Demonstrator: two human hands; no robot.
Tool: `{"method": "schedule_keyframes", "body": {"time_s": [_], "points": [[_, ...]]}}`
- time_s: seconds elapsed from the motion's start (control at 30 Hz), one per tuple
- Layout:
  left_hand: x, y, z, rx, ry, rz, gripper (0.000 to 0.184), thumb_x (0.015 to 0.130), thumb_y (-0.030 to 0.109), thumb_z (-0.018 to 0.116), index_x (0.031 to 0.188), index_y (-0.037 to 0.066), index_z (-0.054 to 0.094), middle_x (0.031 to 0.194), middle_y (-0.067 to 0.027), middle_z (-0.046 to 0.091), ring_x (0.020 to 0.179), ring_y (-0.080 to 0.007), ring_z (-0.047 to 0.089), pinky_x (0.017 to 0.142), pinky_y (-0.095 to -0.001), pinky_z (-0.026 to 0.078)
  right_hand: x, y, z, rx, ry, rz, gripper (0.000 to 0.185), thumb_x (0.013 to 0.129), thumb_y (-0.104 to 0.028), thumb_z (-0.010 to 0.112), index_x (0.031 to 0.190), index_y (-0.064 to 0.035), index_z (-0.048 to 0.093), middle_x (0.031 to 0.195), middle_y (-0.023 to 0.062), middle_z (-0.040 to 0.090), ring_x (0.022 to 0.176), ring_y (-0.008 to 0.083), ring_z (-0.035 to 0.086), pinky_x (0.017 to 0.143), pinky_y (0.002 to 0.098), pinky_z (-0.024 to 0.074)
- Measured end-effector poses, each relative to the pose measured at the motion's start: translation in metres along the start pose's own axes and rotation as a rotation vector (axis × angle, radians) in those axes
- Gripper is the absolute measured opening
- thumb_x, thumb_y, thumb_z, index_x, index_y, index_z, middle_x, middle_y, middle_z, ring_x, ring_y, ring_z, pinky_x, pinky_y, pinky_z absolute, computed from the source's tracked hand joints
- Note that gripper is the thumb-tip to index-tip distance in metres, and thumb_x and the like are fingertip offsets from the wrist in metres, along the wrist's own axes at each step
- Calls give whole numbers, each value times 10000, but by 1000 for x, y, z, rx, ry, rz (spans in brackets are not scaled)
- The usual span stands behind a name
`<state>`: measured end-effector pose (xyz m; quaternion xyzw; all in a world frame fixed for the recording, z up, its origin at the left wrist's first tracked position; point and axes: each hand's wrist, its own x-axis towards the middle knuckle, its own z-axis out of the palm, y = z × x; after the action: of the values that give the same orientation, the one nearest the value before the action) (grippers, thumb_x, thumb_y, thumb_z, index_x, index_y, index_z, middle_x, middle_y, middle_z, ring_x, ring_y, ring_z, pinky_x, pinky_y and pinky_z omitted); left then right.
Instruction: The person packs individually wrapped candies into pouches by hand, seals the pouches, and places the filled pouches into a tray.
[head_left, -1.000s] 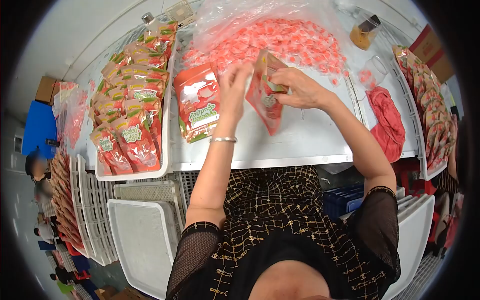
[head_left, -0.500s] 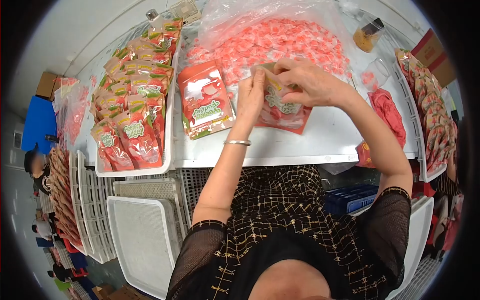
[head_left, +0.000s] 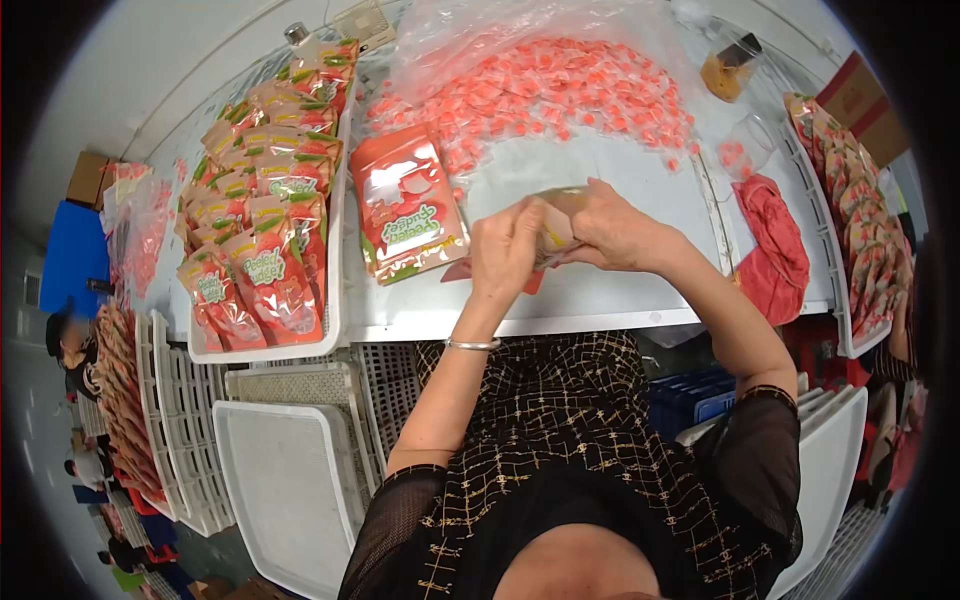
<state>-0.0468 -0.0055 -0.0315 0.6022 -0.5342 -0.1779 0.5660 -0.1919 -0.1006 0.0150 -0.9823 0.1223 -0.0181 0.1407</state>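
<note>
Both hands grip a red candy pouch (head_left: 556, 232) just above the front of the white table. My left hand (head_left: 504, 248), with a silver bangle at its wrist, is closed on one side of the pouch's top. Closed on the other side is my right hand (head_left: 618, 228). The pouch is tilted and mostly hidden by the hands; its pale top edge and a red lower corner show. Left of my left hand lies a stack of flat red printed pouches (head_left: 410, 205). Wrapped pink candies (head_left: 560, 90) are heaped behind the hands, partly under clear plastic.
A white tray (head_left: 338, 290) of filled pouches stands at the left, another tray (head_left: 838, 300) at the right. A red cloth (head_left: 772, 245) and a clear cup (head_left: 752, 145) with candies lie right. Empty trays (head_left: 285, 480) lean below the table. Other people are at far left.
The pouch has come down and toward me, tipping so its printed front no longer shows. Both hands moved lower with it, and my right hand now grips its top edge from the side.
</note>
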Motion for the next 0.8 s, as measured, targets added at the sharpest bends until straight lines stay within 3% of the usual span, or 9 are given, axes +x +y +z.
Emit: {"method": "schedule_keyframes", "body": {"time_s": [0.1,0.17,0.2,0.27,0.3,0.37,0.47,0.6,0.8], "points": [[2,2,-13,-49,96,-156,368,943,289,465,867,-33,628,569,-103,539,555,-131,495,544,-309,415,-12,-8,-4,39,109,-69,318,733,-245,686,994,-76,617,1163,110,552,1095,257,520,988,561,274],[-3,-13,-19,-61,74,-100,357,944,274,463,877,-37,625,575,-91,547,564,-119,492,550,-299,421,-17,-32,-12,-223,652,-45,288,719,-201,700,968,-71,637,1187,108,547,1096,260,526,963,492,356],[-5,-20,-20,-72,52,-42,346,945,259,461,887,-42,622,581,-80,554,573,-107,489,557,-289,427,-18,-26,-7,-228,657,-32,288,719,-201,700,968,-71,637,1187,108,547,1096,260,526,963,492,356],[-12,-15,-28,-195,-55,-148,335,940,242,473,900,-57,617,602,-33,568,593,-91,496,599,-270,458,-18,-5,13,411,652,75,211,700,-116,708,888,-44,645,1127,107,584,1002,263,583,837,380,474],[-14,-23,-26,-359,-89,-209,328,938,233,476,908,-60,620,647,-19,590,620,-90,518,619,-261,470,-17,3,21,425,578,105,176,687,-43,703,851,-31,640,1086,111,608,879,256,633,700,308,520],[-8,4,-18,-591,-135,-204,227,894,146,556,948,-61,632,812,-19,649,709,-91,578,653,-225,482,-16,-1,22,299,625,153,169,687,-24,697,845,-28,636,1071,113,615,831,253,642,686,310,523],[-6,16,-23,-310,-121,-218,167,824,41,626,957,-57,647,873,-44,669,743,-88,595,665,-212,480,-16,-15,20,236,741,137,166,693,-23,696,847,-28,635,1020,109,632,764,243,649,663,311,524],[-6,11,-15,-401,106,-194,105,784,-14,649,881,-29,686,811,-47,671,701,-78,589,626,-200,476,-20,-24,2,618,719,174,151,716,-64,690,858,-32,648,896,104,657,727,230,642,639,300,510],[0,13,-22,-169,-114,-215,96,839,57,607,887,-20,637,694,-27,614,497,-49,507,408,-183,386,-14,12,15,467,539,128,100,751,-96,650,822,-25,658,762,110,638,683,242,619,614,317,483]]}}
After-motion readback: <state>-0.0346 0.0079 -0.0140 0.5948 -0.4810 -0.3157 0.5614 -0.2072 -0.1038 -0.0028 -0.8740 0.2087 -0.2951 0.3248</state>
